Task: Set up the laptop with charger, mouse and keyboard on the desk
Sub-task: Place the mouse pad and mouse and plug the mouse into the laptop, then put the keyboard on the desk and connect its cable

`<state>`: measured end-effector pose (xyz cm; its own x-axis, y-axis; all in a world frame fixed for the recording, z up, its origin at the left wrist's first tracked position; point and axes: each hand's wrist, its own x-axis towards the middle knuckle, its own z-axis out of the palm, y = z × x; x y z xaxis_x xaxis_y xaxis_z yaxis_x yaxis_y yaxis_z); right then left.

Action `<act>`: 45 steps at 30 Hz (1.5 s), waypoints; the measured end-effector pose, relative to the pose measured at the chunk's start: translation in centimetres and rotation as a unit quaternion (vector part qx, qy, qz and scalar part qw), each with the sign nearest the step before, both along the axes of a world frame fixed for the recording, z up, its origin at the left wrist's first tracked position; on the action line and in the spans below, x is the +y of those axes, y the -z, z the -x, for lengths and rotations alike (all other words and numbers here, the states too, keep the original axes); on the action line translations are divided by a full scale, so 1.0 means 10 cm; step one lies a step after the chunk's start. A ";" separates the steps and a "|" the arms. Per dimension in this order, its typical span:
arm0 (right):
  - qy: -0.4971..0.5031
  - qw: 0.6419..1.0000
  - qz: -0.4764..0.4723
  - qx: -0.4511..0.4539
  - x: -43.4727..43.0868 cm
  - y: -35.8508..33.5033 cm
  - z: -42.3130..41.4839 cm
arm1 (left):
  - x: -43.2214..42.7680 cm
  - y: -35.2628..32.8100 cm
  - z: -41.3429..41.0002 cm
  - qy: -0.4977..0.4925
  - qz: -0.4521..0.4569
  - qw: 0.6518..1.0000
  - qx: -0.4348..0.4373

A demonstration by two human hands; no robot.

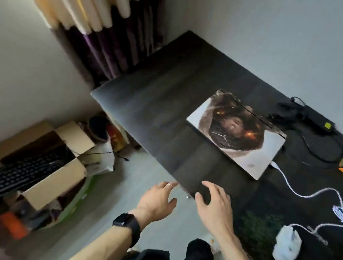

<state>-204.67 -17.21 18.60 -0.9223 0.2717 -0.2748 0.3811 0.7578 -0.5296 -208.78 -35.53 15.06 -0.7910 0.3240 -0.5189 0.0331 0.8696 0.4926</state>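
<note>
Keyboard (10, 174) lies across the box (55, 186) on the floor, left of the table (158, 105) with laptop (235, 132) and mouse (288, 245); my left hand (158, 199) and right hand (215, 205) are empty, fingers (210, 185) spread, so I'd grip both ends and lift level.

Dim, motion-blurred, wide-angle warp, soft window light

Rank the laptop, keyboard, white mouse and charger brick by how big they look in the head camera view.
1. laptop, the largest patch.
2. keyboard, longer but narrower, and blurred, so it is close to the laptop.
3. white mouse.
4. charger brick. It lies farther from the camera than the mouse, so their true order is unsure.
</note>
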 end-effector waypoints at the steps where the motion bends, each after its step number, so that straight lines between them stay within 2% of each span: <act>1: -0.041 0.999 0.009 0.008 -0.39 -0.03 0.08 | -0.38 -0.03 -0.05 -0.042 0.003 0.999 0.003; 7: -0.253 0.966 0.043 -0.017 -2.10 -0.12 0.34 | -2.15 -0.16 -0.41 -0.254 0.028 0.967 0.008; 11: -0.347 0.935 0.047 -0.063 -2.80 -0.07 0.53 | -2.85 -0.08 -0.62 -0.366 0.025 0.930 -0.003; 16: -0.402 0.904 0.039 -0.137 -3.33 0.18 0.87 | -3.35 0.07 -0.58 -0.422 0.009 0.905 -0.048; 21: -0.432 0.879 0.029 -0.199 -3.83 0.61 1.48 | -3.98 0.26 -0.17 -0.471 0.042 0.879 -0.064; 28: -0.414 0.856 0.012 -0.310 -4.53 1.50 2.46 | -4.92 0.70 0.50 -0.427 0.137 0.888 -0.100; 34: -0.367 0.869 -0.041 -0.328 -5.12 2.27 3.01 | -5.70 1.26 0.98 -0.372 0.202 0.901 -0.099; 41: -0.353 0.867 -0.083 -0.342 -5.61 3.22 2.94 | -6.30 2.19 1.31 -0.320 0.247 0.907 -0.117; 45: -0.302 0.899 -0.105 -0.301 -5.71 3.52 2.71 | -6.51 2.56 1.40 -0.329 0.269 0.900 -0.097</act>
<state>-231.76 -74.31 -16.55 -0.6212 -0.1237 -0.7738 0.0367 0.9818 -0.1863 -222.80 -100.63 -10.59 -0.5973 -0.5198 -0.6108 -0.6169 0.7844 -0.0644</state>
